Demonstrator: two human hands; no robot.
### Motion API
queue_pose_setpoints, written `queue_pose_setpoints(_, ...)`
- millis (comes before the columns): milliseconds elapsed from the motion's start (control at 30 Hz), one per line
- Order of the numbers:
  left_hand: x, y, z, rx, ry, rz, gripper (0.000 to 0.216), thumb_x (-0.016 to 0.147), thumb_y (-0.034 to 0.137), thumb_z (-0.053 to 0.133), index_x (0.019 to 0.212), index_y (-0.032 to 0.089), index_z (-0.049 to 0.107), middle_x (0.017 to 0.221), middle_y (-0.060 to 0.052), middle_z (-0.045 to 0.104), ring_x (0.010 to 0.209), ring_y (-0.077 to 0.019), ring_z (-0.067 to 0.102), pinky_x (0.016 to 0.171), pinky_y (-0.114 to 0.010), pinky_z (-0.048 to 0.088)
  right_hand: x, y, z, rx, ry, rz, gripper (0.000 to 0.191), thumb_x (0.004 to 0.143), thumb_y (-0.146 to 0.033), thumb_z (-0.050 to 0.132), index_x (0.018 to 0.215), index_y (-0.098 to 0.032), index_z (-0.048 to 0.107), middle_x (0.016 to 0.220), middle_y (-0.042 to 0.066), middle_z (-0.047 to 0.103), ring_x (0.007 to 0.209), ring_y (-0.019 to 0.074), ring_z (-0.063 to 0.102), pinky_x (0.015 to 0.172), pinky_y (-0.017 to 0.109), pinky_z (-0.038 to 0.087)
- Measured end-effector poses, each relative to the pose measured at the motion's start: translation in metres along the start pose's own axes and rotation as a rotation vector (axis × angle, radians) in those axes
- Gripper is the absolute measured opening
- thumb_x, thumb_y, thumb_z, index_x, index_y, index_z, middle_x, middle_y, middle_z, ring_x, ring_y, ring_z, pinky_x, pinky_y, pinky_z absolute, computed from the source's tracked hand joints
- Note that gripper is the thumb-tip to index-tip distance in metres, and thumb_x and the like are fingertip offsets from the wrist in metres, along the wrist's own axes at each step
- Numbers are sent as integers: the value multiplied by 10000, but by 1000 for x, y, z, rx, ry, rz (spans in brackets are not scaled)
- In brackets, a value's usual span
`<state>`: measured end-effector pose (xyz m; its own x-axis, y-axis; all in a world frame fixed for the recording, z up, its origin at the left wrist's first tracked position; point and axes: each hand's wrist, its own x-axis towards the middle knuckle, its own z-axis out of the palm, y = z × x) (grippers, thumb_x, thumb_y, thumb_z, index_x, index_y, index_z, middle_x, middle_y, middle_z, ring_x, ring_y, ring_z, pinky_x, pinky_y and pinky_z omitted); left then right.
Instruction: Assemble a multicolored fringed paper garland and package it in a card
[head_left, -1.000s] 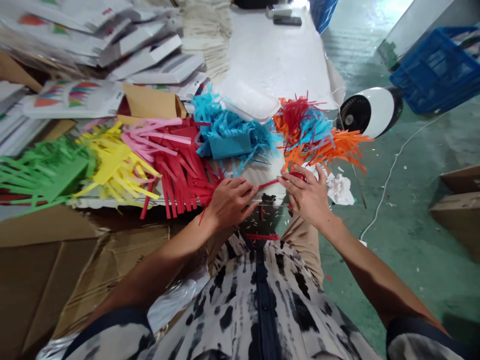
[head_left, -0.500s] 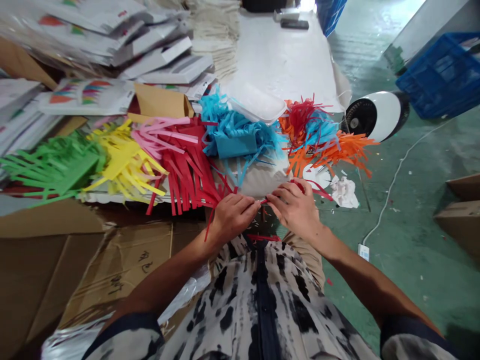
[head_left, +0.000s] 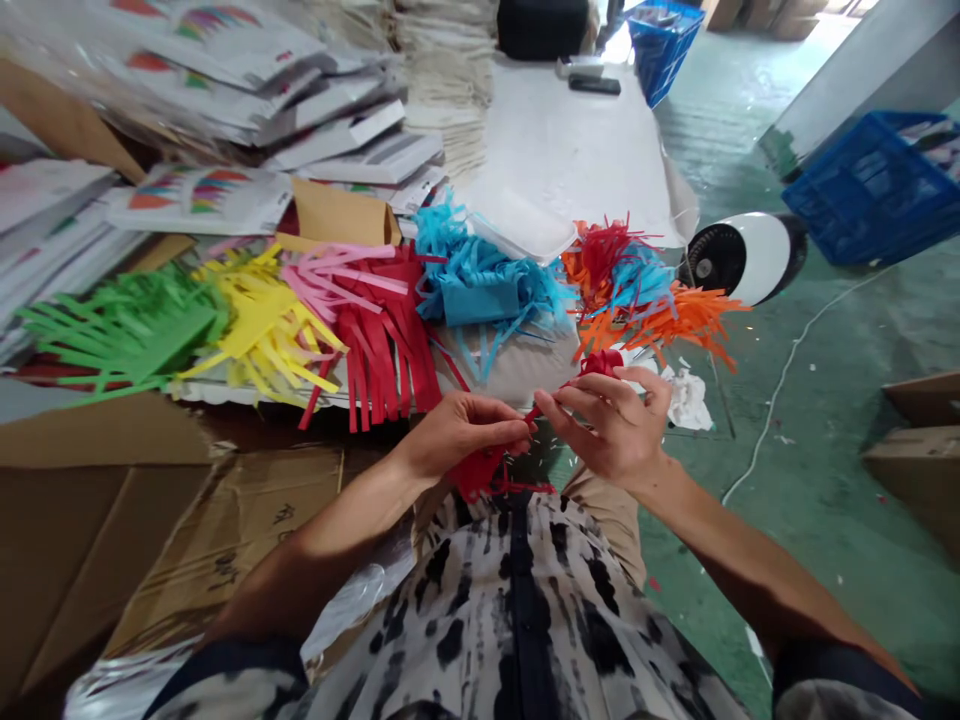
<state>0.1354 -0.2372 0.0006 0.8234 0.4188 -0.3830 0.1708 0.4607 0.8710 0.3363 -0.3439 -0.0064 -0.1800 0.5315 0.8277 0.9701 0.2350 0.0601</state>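
Gripping twisted red paper strips [head_left: 477, 474]: left hand [head_left: 454, 433], right hand [head_left: 619, 428]. White packages [head_left: 259, 212] behind yellow fringe [head_left: 251, 318] bear multicolored pictures; handwriting [head_left: 285, 513] on cardboard [head_left: 247, 480] too small to read.

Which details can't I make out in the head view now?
In the head view:
Whether the narrow red paper strip joins the red paper fringe below: hidden by the left hand.
Black handwriting on brown cardboard: too small, blurred.
Blue plastic crate, far end: cut by right edge.
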Motion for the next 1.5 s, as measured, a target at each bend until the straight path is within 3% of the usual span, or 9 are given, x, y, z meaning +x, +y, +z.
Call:
queue_pose_setpoints(133,5,-1,3,-72,6,-13,319,736,468,923,810,168,841,789,-63,789,656,-139,683,643,-255,522,6,3,-4,81,-124,21,182,944,-196,770,1034,-355,768,916,-69,799,941,179,706,987,440,407)
queue_pose_setpoints(367,31,28,9,88,85,464,208,779,405,910,741,217,830,1084,-63,791,1071,-233,719,979,-369,545,51,14,-4,689,-309,663,234,989,-451,684,890,-307,840,887,30,758,871,220,700,827,413,568)
queue_pose_setpoints(567,47,41,14,13,194,632,170,783,400,911,817,244,853,1024,-50,807,1000,-225,734,940,-385,565,51,21,2,994,-317,747,357,1032,-438,639,1357,-297,687,1281,49,736,1166,224,685,1004,399,549)
queue_pose_setpoints(733,49,54,3,-127,292,702,194,749,386,927,799,230,824,950,-36,796,1036,-209,725,973,-353,562,23,13,7,878,-513,646,365,1107,-442,464,929,-210,682,821,1,687,766,163,626,707,286,481)
queue_pose_setpoints(833,43,59,-4,-221,282,673,237,746,404,928,795,214,795,940,-29,781,925,-181,737,882,-324,584,12,19,3,667,-629,472,268,1085,-339,513,935,-215,697,851,25,725,814,194,662,753,321,479)
queue_pose_setpoints(967,40,53,-2,-95,281,660,184,795,361,901,781,203,808,932,-44,766,893,-167,726,836,-298,576,24,25,-7,521,-434,562,188,1045,-336,607,1181,-259,712,1137,65,781,1043,252,724,918,406,526)
queue_pose_setpoints(1100,41,46,9,97,274,679,161,809,373,891,807,220,842,991,-63,766,907,-176,705,798,-299,567,53,19,-9,588,-223,623,216,1025,-403,654,1199,-287,711,1163,42,775,1070,242,728,950,405,553)
queue_pose_setpoints(1367,34,34,13,59,352,635,179,796,377,893,783,208,836,963,-70,788,879,-193,720,812,-313,578,66,4,17,597,-104,589,142,997,-327,684,869,-271,713,866,28,743,829,224,693,797,393,553)
queue_pose_setpoints(1500,31,23,-3,-31,499,608,129,797,341,891,814,222,842,972,-50,805,920,-196,732,859,-300,570,80,18,45,695,-226,570,180,1006,-373,672,881,-266,742,876,18,762,795,201,696,754,349,542)
